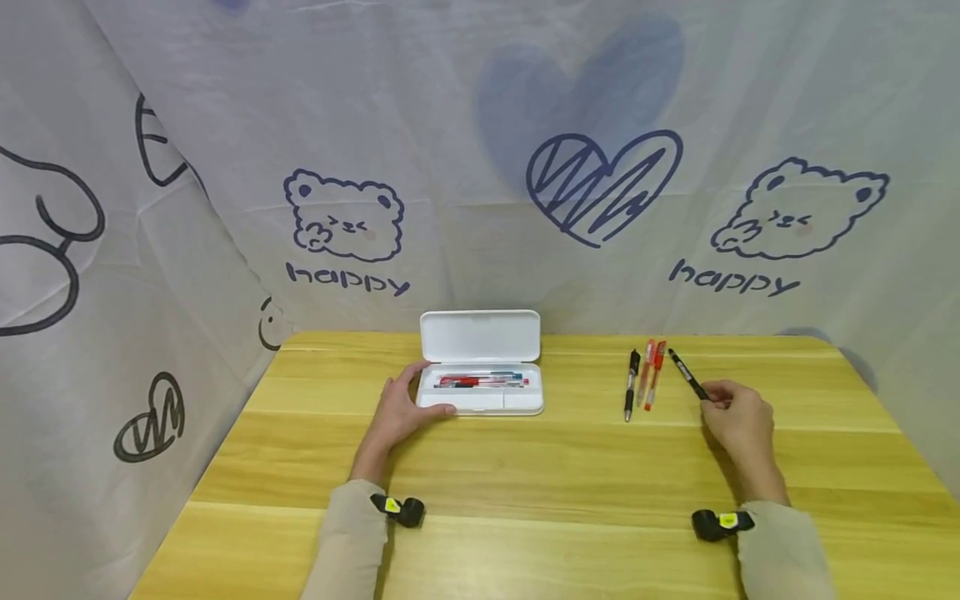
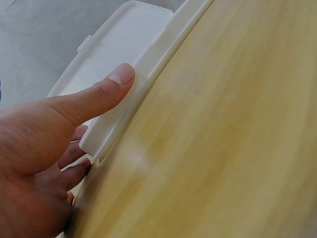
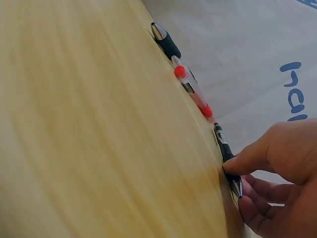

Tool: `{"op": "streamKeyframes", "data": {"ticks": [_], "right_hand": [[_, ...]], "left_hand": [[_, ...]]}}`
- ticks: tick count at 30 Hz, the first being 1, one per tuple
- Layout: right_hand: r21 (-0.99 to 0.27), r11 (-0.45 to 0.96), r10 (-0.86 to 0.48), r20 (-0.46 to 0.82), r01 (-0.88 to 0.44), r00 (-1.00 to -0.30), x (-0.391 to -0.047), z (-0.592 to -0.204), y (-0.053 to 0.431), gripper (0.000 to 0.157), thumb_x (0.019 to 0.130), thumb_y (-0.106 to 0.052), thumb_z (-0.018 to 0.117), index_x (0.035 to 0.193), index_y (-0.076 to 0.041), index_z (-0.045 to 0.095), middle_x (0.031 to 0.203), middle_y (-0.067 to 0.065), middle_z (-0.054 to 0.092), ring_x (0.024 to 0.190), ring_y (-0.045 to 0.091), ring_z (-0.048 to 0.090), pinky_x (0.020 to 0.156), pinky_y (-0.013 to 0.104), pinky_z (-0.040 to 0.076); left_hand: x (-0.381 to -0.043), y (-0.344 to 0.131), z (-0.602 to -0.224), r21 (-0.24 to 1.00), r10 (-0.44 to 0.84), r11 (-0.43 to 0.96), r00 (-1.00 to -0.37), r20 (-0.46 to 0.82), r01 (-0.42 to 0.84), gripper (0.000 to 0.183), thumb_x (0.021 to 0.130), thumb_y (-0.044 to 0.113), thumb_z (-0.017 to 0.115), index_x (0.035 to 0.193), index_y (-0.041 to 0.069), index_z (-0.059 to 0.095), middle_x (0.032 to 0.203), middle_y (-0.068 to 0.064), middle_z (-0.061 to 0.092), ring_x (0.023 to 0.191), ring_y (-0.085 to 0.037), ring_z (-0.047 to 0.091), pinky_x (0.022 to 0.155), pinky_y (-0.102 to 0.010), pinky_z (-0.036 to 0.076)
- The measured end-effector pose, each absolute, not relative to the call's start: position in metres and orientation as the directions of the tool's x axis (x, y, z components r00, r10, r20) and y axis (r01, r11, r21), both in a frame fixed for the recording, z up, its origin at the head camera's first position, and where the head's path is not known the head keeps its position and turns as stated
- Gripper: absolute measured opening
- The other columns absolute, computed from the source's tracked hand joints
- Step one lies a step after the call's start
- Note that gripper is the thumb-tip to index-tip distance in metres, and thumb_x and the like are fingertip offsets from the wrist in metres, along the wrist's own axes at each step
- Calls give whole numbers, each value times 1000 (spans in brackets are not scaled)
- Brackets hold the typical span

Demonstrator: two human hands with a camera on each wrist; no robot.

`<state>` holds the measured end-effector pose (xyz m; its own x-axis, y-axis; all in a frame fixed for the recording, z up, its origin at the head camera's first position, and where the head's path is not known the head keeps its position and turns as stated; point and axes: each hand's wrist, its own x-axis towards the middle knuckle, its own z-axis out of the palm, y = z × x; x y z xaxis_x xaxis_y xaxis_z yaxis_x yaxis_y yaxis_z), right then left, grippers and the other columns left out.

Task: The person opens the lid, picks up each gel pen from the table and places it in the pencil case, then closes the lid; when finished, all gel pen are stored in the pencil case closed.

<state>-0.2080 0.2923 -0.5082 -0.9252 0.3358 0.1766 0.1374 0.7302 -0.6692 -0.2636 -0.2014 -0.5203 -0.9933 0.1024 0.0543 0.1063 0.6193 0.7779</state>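
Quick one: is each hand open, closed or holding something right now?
Left hand: holding the white case at its left end, thumb on the front edge.
Right hand: pinching a black pen near one end.

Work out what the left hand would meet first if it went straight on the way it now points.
The open white pencil case: the left hand holds its left end between thumb and fingers. Its raised lid probably comes next, though depth is unclear.
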Motion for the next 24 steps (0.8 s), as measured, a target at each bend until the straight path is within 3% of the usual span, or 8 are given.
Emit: {"op": "streamKeyframes", "data": {"ticks": [4,11,19,24], "right_hand": [[-685,713,366,183,148,-912,-209,-510,292,23,90,-5,69,111,4,74,96,20,74,82,28,67,71,35,50],[-749,648,389,171,137,-905,-212,-505,286,23,90,-3,73,113,2,75,101,20,75,72,1,60,58,10,47],[-778,623,362,195,81,-912,-214,-497,269,23,92,-7,73,114,-2,77,101,17,76,74,-4,59,60,11,48],[-803,595,327,207,31,-922,-214,-491,254,22,92,-6,73,113,-3,77,104,18,75,81,9,66,62,11,50]], "left_hand": [[-263,-202,-521,776,106,621,-993,55,109,96,73,32,95,151,8,45,157,-22,43,148,-43,32,127,-52,4],[-262,-201,-519,779,106,619,-993,48,104,95,73,32,95,151,10,45,158,-20,43,149,-41,31,128,-50,3],[-262,-201,-520,784,104,613,-994,44,99,96,73,32,95,151,10,45,158,-20,42,150,-42,29,127,-53,4],[-263,-202,-520,783,106,613,-993,47,103,96,73,33,95,152,9,44,158,-21,42,149,-43,29,127,-54,4]]}}
